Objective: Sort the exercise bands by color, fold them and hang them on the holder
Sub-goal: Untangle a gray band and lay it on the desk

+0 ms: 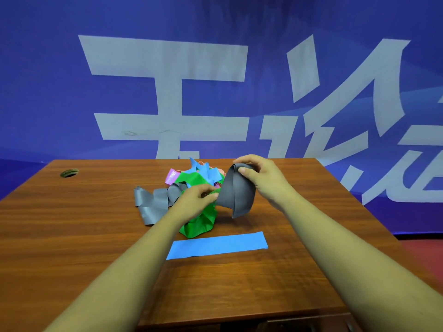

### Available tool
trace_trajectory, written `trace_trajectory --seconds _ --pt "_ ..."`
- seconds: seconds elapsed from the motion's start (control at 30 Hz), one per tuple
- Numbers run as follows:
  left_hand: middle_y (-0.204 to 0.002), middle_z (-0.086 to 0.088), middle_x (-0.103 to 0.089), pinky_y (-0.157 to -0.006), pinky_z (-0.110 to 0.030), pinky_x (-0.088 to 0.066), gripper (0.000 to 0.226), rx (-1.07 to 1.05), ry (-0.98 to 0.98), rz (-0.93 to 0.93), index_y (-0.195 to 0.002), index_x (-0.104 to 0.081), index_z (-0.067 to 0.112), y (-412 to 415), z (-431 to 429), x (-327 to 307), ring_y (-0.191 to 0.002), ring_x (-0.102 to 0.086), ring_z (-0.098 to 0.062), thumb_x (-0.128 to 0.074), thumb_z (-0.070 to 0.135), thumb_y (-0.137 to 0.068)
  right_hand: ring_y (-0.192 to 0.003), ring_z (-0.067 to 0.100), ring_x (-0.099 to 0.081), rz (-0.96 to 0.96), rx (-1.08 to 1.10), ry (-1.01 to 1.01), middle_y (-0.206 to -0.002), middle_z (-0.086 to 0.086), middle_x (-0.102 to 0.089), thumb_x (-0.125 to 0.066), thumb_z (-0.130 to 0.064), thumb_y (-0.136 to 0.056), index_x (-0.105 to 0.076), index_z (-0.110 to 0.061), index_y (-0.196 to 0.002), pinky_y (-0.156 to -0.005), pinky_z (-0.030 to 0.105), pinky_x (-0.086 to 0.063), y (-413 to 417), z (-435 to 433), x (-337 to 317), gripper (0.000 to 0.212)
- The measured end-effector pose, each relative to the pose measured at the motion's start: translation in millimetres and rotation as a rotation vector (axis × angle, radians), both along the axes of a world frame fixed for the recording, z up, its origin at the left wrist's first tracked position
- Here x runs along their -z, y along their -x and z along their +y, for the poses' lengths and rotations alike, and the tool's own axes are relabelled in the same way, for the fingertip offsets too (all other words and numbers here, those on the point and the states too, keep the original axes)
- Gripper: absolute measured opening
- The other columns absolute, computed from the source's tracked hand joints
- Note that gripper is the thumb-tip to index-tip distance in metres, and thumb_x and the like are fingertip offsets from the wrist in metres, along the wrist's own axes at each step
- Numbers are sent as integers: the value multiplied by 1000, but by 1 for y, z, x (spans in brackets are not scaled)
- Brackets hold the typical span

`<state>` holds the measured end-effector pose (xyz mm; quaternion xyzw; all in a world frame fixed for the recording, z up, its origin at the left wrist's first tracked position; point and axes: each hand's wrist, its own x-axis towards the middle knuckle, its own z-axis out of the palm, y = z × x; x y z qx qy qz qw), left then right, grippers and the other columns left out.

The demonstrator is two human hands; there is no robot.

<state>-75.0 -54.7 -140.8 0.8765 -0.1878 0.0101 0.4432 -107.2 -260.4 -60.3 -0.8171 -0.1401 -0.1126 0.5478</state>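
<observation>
Right hand (261, 180) holding folded grey band (236, 195) up above surface (72, 224), fingers (242, 161) pinching its top edge. Left hand (196, 200) gripping it lower down, fingers curling, exact hold hard to see. Grey strip (153, 202) lying crumpled to left, maybe same band. Green band (201, 224) bunching under left hand. Pink band (171, 176) sitting in pile behind. Flat blue band (217, 245) lying near front, apart from pile.

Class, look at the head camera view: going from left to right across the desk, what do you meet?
Cable hole, loose tail of the gray band, left hand, its folded part, right hand. The flat blue band and the colourful pile overlap these: left out.
</observation>
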Motion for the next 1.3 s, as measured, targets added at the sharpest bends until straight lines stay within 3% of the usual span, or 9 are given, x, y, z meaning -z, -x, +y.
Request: trace_trajectory --seconds 0.13,0.33,0.43,0.5,0.6,0.77,0.97,1.13,1.3 --pt "-59 3 -34 -53 -28 -27 38 -162 25 14 -61 -37 18 1 12 12 -55 -32 -11 -56 10 -93 -99 6 -61 9 77 27 -105 -2 -68 -56 3 -90 -70 -11 -104 -86 19 -44 0 -11 6 24" --pt "-74 -12 -57 -62 -36 -44 11 -633 322 375 -66 -49 15 -7 38 16 -69 -51 -27 -52 21 -74 -101 5 -60 49 138 -4 -106 -6 -68 -57 1 -92 -70 -14 -106 -89 21 -46 7 -17 10 24" --pt "-120 -24 -54 -91 -44 -47 39 -614 22 435 -110 -53 1 -4 31 11 -108 -54 -39 -52 17 -75 -101 5 -59 48 118 -18 -108 -5 -68 -58 -2 -92 -70 -13 -108 -88 23 -48 10 -11 5 23" --pt "-134 -23 -39 -102 -43 -36 61 -650 -318 198 -138 -36 4 6 21 0 -123 -38 -41 -55 20 -82 -100 6 -60 44 85 -15 -110 -3 -68 -59 -2 -91 -69 -13 -109 -86 23 -47 12 -5 -2 23" --pt "-134 -11 -46 -101 -38 -35 47 -485 -197 -116 -136 -48 16 24 5 -33 -122 -41 -32 -53 34 -94 -105 12 -62 40 -45 -30 -111 0 -69 -60 -1 -90 -69 -13 -111 -89 26 -49 16 2 -12 25" --pt "-132 -7 -63 -108 -38 -41 52 201 794 528 -132 -56 14 57 -17 -54 -125 -56 -21 -48 49 -95 -101 14 -64 206 -270 -141 -116 8 -68 -67 -4 -88 -65 -13 -118 -89 29 -52 24 10 -14 31" --pt "-100 8 -75 -90 -32 -51 39 70 351 251 -104 -71 25 67 -13 -39 -100 -68 -12 -55 57 -89 -109 18 -64 233 -177 -179 -118 9 -67 -78 -3 -77 -67 -12 -114 -95 31 -52 33 12 1 40" --pt "-105 -2 -74 -90 -36 -51 26 -31 454 163 -106 -68 22 69 -5 -46 -101 -67 -15 -56 42 -95 -72 15 -64 572 -148 -200 -84 6 -70 -74 -21 -85 -67 -7 -97 -68 32 -50 51 8 12 19" --pt "-93 10 -72 -72 -18 -48 10 -64 453 108 -102 -67 26 68 8 -50 -86 -66 -4 -60 30 -95 -65 14 -56 586 -185 -288 -66 1 -61 -67 -14 -89 -59 -15 -73 -65 31 -47 61 -1 13 18"
